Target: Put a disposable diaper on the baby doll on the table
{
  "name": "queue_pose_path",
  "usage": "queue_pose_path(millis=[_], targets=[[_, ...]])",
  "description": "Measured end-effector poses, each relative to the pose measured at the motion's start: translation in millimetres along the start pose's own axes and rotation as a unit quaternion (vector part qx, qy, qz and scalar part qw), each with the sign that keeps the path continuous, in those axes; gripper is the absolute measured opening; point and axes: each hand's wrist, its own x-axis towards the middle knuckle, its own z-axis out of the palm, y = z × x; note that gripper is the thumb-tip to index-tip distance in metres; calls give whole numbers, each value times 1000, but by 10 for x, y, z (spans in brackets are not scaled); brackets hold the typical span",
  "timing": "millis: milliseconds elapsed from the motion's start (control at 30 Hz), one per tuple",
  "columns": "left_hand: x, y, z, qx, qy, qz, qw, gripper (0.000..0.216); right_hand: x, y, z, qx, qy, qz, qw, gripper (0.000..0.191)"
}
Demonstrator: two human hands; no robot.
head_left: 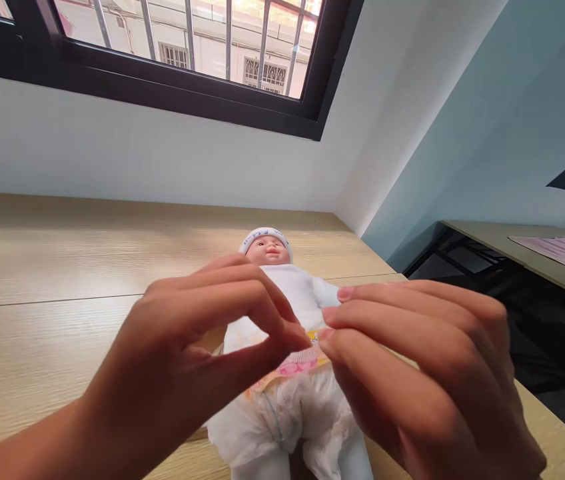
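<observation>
A baby doll [295, 287] in a white top and a white cap [265, 233] lies on its back, head away from me. Around its hips is a white diaper [242, 433] with a pink, yellow and orange printed waistband. My left hand [212, 340] pinches thumb and forefinger together at the front of that waistband. Opposite it, my right hand [422, 360] has its fingers bent and drawn together, tips at the same waistband; its thumb is hidden. The fingertips nearly meet and cover whatever part of the diaper lies between them.
The doll lies on a light wooden table [37, 267] against a white wall, below a barred window [187, 47]. To the right, past the table's edge and a dark gap, stands another table [492, 247] with a pink cloth [562, 252] on it.
</observation>
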Motion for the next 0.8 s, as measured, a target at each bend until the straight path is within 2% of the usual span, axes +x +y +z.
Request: queue_pose_path(millis=[100, 233, 467, 567, 667, 733, 800], targets=[[-33, -27, 9, 30, -1, 55, 998, 25, -12, 27, 38, -2, -6, 7, 1000, 14], [-95, -62, 6, 51, 8, 79, 996, 19, -5, 44, 70, -1, -13, 19, 1000, 12], [-24, 113, -34, 98, 20, 146, 984, 11, 7, 10, 70, 10, -4, 38, 999, 11], [-140, 35, -111, 155, 34, 138, 978, 10, -6, 23, 99, 1, 4, 35, 999, 12], [-337, -107, -154, 216, 34, 137, 966, 25, -16, 39, 128, -2, -2, 22, 1000, 12], [-438, -139, -120, 184, 34, 120, 975, 31, -12, 35, 132, 3, -3, 23, 1000, 11], [-485, -101, -47, 120, 73, 59, 988, 32, -1, 18, 123, 10, 2, 31, 999, 10]])
